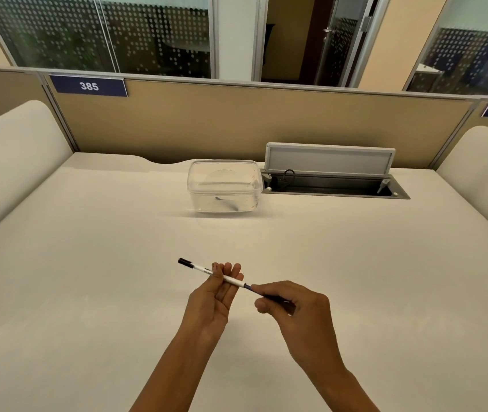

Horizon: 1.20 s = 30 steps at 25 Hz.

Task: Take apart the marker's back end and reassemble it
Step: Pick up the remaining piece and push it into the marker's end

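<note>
A thin white marker (199,267) with a black cap at its far left end is held over the near middle of the cream table (88,263). My left hand (213,295) grips the white barrel between thumb and fingers. My right hand (293,304) pinches a dark blue inner rod (250,287) that sticks out of the barrel's back end, partly pulled out. The rest of the rod is hidden inside my right fingers.
A clear plastic tub (225,185) with a small dark piece inside stands at the back middle. Right of it, an open cable hatch (332,176) with a raised grey lid is set into the table. Padded dividers flank both sides.
</note>
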Available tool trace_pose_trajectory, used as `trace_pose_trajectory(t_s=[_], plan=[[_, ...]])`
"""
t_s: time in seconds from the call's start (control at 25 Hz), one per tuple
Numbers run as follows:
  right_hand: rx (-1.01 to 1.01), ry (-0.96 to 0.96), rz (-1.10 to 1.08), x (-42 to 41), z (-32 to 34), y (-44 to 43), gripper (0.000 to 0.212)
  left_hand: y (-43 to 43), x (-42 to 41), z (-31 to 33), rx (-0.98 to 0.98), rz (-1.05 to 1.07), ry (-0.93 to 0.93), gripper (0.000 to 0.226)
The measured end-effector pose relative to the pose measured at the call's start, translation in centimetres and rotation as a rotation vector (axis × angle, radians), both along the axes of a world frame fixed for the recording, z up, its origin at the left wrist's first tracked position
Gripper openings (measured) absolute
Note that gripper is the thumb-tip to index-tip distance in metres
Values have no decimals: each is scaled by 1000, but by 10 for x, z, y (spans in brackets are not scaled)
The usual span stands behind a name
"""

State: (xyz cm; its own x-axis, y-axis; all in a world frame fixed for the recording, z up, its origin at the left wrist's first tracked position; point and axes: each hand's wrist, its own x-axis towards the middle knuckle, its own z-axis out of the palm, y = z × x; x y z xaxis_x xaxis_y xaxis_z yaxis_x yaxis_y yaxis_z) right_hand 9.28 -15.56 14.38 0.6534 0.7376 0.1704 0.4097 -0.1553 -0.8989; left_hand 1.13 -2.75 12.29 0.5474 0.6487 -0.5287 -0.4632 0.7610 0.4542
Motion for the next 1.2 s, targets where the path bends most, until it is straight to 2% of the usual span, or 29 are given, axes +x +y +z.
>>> trace_pose_trajectory(t_s=[0.12, 0.2, 0.36, 0.52, 0.72, 0.8, 1.04, 1.2], plan=[[-49, 246, 82, 2, 4, 0, 28, -2, 1, 2, 3, -19, 2, 16], [-36, 270, 70, 5, 5, 0, 29, -2, 2, 3, 6, -23, 8, 16], [-10, 196, 15, 4, 8, 4, 23, -6, 2, 5, -5, -51, 3, 16], [52, 82, -154, -1, 6, 9, 14, -12, 5, 10, -57, -45, -49, 17], [150, -167, -215, -5, -3, 7, 10, -11, 3, 15, -271, 29, -171, 14], [149, -200, -214, -4, -8, 7, 8, -11, 2, 15, -337, 51, -204, 13], [88, -227, -358, 23, -28, 0, 7, -8, 3, 13, -305, 65, -162, 14], [-88, -247, -479, 52, -63, -9, 9, -7, 5, 7, -273, 79, -109, 16]])
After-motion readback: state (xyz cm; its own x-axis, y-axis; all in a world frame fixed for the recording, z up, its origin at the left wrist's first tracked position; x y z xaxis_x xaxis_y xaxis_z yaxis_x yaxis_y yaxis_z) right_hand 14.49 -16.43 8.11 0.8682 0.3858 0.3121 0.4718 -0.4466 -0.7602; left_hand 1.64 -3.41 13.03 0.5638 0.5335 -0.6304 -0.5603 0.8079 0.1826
